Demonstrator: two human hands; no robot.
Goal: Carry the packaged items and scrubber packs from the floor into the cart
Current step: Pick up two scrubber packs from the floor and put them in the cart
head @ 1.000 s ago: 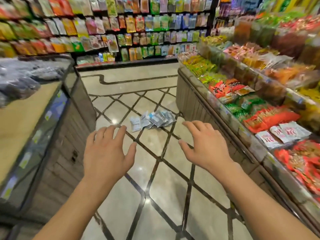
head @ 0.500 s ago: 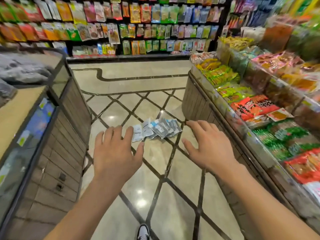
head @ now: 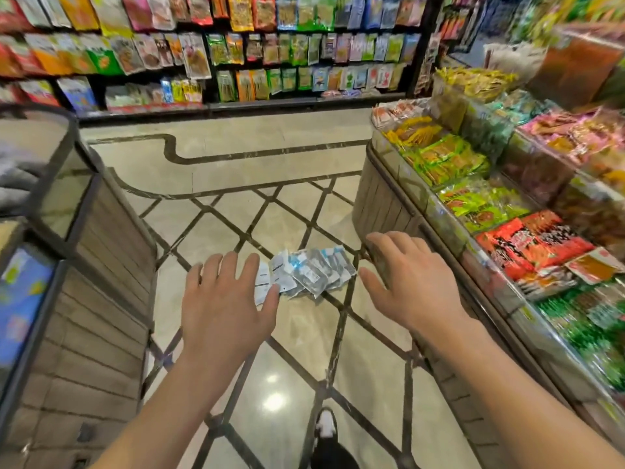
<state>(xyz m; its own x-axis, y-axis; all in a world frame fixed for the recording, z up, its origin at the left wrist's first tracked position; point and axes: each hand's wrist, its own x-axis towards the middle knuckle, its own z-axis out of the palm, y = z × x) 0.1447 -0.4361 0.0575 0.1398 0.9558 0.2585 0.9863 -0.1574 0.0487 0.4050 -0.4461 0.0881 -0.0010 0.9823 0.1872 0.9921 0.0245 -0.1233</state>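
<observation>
A black-and-white shoe [head: 325, 431] stands on the glossy tiled floor [head: 291, 377]. Ahead, the left hand [head: 225, 304] and right hand [head: 411, 282] hover palms down, each grip spread and holding nothing. Past them a fanned heap of flat, crinkly plastic packets [head: 306, 272] lies on the floor, its long axis left to right; the labels look white, perhaps. Snack bins [head: 527, 231] flank the right.

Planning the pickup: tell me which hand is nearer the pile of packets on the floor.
Left. The left hand overlaps the pile of packets at its left edge in view; the right hand sits apart, to its right.
</observation>
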